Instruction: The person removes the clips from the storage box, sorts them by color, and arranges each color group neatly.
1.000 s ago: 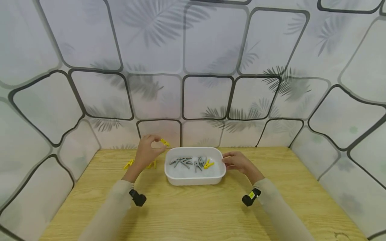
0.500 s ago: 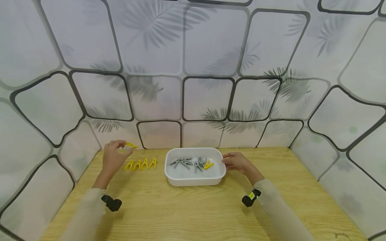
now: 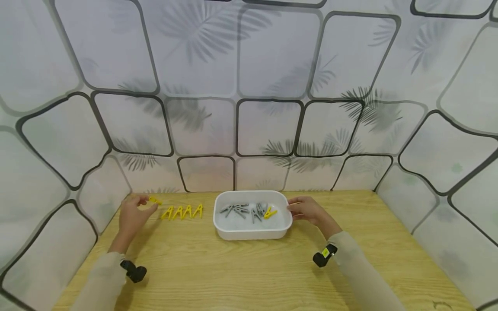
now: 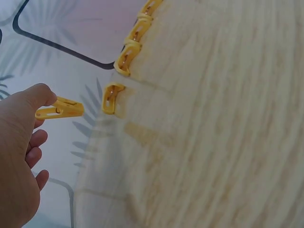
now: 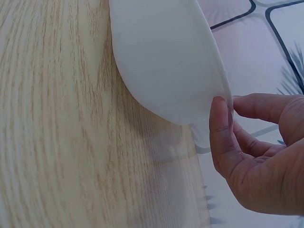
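Note:
Between the thumb and fingers of my left hand point(image 3: 132, 216) is a yellow clothespin point(image 4: 61, 109), held just left of a row of several yellow clothespins point(image 3: 177, 212). The row stands on the table, and its end clothespin point(image 4: 110, 99) is beside the held one in the left wrist view. My right hand point(image 3: 309, 211) pinches the right rim of a white plastic tub point(image 5: 166, 57), thumb on its outer side. Inside the tub, seen in the head view, lie several grey clothespins point(image 3: 238, 209) and one yellow clothespin point(image 3: 269, 212).
The wooden table point(image 3: 241, 272) extends in front of the tub and to both sides. Behind it and at the sides rises a patterned pale wall covering point(image 3: 268, 125), close to the table's back edge.
My left hand has carried the yellow clothespin leftward from beside the tub, past the row, then lowered it toward the table. The right hand and the tub have stayed in place.

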Motion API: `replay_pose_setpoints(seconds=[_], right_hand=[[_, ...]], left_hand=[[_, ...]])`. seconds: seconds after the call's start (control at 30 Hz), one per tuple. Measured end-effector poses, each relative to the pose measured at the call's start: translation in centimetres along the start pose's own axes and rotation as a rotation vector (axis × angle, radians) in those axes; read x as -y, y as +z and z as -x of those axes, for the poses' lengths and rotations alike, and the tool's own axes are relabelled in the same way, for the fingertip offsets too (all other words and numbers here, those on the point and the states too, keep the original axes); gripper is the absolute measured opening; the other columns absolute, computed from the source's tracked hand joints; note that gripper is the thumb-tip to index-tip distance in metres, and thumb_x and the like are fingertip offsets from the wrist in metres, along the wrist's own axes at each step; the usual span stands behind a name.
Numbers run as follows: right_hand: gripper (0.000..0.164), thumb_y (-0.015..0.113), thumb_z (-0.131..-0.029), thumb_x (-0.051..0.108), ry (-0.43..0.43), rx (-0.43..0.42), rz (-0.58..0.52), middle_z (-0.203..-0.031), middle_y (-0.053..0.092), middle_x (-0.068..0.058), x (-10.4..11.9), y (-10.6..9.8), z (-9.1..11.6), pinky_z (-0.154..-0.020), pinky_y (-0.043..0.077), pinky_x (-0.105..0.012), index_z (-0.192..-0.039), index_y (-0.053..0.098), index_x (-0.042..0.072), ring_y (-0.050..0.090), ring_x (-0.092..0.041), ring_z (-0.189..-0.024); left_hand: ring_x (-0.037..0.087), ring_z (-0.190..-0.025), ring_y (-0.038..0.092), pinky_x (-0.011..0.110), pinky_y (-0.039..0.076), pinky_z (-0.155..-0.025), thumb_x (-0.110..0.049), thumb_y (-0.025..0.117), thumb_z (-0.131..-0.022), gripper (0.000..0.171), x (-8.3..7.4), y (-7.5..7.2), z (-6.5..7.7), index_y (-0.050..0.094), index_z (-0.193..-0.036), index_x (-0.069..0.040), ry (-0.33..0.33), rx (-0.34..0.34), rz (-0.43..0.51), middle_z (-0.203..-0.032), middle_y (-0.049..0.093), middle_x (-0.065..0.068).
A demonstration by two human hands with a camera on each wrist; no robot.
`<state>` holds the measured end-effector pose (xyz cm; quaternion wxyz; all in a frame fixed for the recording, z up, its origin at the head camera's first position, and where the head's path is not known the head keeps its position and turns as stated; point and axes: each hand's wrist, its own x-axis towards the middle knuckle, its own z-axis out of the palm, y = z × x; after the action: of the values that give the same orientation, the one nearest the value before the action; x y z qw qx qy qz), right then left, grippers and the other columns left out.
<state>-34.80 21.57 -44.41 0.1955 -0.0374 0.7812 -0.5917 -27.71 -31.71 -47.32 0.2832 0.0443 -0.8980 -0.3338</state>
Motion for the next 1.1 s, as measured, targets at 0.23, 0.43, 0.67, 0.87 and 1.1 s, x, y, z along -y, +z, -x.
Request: replay_pose_setpoints(seconds=[0.23, 0.43, 0.67, 0.87, 1.1], right_hand=[[0.045, 0.060, -0.100, 0.007, 0.010, -0.004, 0.003, -0.100, 0.071, -0.010, -0.2, -0.1, -0.1, -0.073, 0.059, -0.027, -0.138, 0.049, -0.014, 0.068, -0.012, -0.082], [0.045, 0.060, -0.100, 0.007, 0.006, 0.000, 0.003, -0.099, 0.071, -0.009, -0.1, -0.1, -0.1, -0.073, 0.059, -0.027, -0.138, 0.049, -0.014, 0.068, -0.011, -0.081], [0.045, 0.059, -0.100, 0.006, 0.008, -0.002, 0.004, -0.100, 0.071, -0.010, 0.1, -0.1, 0.0, -0.072, 0.058, -0.026, -0.138, 0.049, -0.014, 0.068, -0.011, -0.082], [0.045, 0.060, -0.099, 0.006, 0.016, -0.004, 0.001, -0.101, 0.071, -0.010, 0.0, -0.2, -0.1, -0.073, 0.059, -0.027, -0.138, 0.049, -0.014, 0.068, -0.012, -0.082], [0.044, 0.060, -0.100, 0.006, 0.016, -0.002, 0.003, -0.100, 0.071, -0.009, 0.1, -0.2, -0.1, -0.076, 0.060, -0.030, -0.137, 0.050, -0.014, 0.068, -0.011, -0.081]], left_hand=[[0.040, -0.100, 0.050, 0.052, 0.041, -0.080, -0.020, 0.078, -0.086, 0.042, 0.9, 0.4, 0.6, 0.067, -0.114, 0.009, -0.040, 0.036, -0.040, -0.105, 0.064, 0.028], [0.040, -0.102, 0.049, 0.050, 0.041, -0.078, -0.024, 0.077, -0.087, 0.045, 1.3, 0.5, 0.9, 0.067, -0.118, 0.007, -0.098, 0.083, -0.055, -0.107, 0.062, 0.028], [0.040, -0.098, 0.052, 0.046, 0.041, -0.071, -0.033, 0.076, -0.084, 0.045, 1.5, 0.5, 1.1, 0.067, -0.110, 0.003, -0.121, 0.124, -0.156, -0.106, 0.064, 0.024], [0.042, -0.096, 0.052, 0.047, 0.040, -0.069, -0.037, 0.073, -0.084, 0.046, 0.8, 0.3, 1.5, 0.066, -0.108, 0.002, -0.140, 0.206, -0.246, -0.103, 0.063, 0.025], [0.048, -0.103, 0.049, 0.059, 0.038, -0.080, -0.037, 0.068, -0.084, 0.053, 0.3, 0.1, 1.9, 0.064, -0.115, 0.006, -0.196, 0.306, -0.267, -0.110, 0.060, 0.028]])
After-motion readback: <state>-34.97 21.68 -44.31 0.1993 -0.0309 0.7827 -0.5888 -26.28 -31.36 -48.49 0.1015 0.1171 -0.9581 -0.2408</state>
